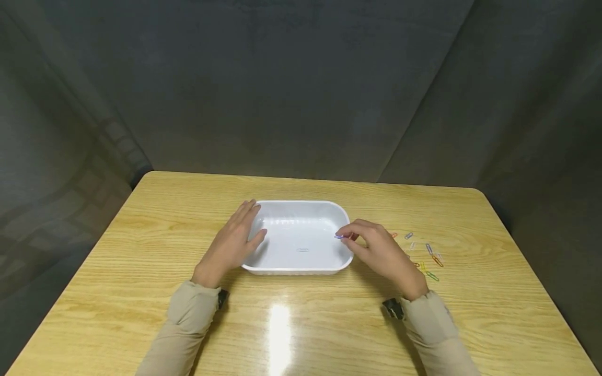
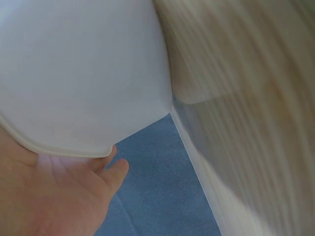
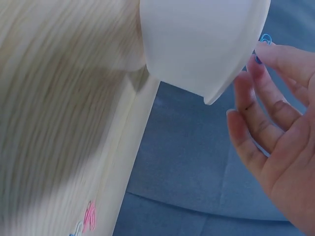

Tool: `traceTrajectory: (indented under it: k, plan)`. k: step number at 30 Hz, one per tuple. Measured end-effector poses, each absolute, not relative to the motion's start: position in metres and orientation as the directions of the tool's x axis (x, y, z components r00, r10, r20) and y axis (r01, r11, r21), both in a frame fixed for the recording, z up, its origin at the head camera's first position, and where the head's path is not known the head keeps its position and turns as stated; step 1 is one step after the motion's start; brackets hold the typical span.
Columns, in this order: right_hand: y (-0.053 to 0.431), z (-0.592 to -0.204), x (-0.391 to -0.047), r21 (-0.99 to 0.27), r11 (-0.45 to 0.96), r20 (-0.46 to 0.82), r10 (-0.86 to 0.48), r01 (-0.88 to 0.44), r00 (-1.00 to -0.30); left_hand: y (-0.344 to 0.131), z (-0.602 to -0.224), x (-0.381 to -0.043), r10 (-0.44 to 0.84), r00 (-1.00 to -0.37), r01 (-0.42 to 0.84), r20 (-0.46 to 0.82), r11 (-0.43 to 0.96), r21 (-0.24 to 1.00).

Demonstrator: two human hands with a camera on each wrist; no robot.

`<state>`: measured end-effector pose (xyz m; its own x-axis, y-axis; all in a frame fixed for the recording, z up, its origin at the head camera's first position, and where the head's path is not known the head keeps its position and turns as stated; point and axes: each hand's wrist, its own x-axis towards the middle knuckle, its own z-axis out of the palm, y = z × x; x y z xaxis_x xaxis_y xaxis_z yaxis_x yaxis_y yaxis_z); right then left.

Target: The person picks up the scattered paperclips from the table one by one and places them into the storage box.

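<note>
A white plastic tray [image 1: 301,270] with rounded corners sits mid-table. Over its left rim lies my left hand [image 1: 231,241], fingers extended and thumb reaching inside; the left wrist view shows the palm against the tray's outer edge. Above the right rim, my right hand [image 1: 373,248] pinches a blue paper clip [image 3: 266,38] between thumb and index finger. That clip overlaps the tray's inside right end in the head view. The other fingers of the right hand hang loosely bent beside the tray wall.
Several coloured paper clips, among them a green one [image 1: 432,275], an orange one [image 1: 437,260] and a blue one [image 1: 408,235], lie scattered right of the tray. The wooden table [image 1: 141,240] ends at dark curtains [image 1: 282,94] behind and at both sides.
</note>
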<state>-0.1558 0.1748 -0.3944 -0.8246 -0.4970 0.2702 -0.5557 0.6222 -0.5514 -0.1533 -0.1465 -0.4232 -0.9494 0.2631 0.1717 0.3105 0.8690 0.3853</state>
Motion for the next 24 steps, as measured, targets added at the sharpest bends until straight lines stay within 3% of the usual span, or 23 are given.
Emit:
traceTrajectory:
  k: [24]
  plan:
    - [0.136, -0.404, -0.17, -0.595, 0.568, 0.262, -0.532, -0.568, -0.805, -0.147, -0.424, -0.155, 0.255, -0.954, 0.298, 0.159, 0.87, 0.393]
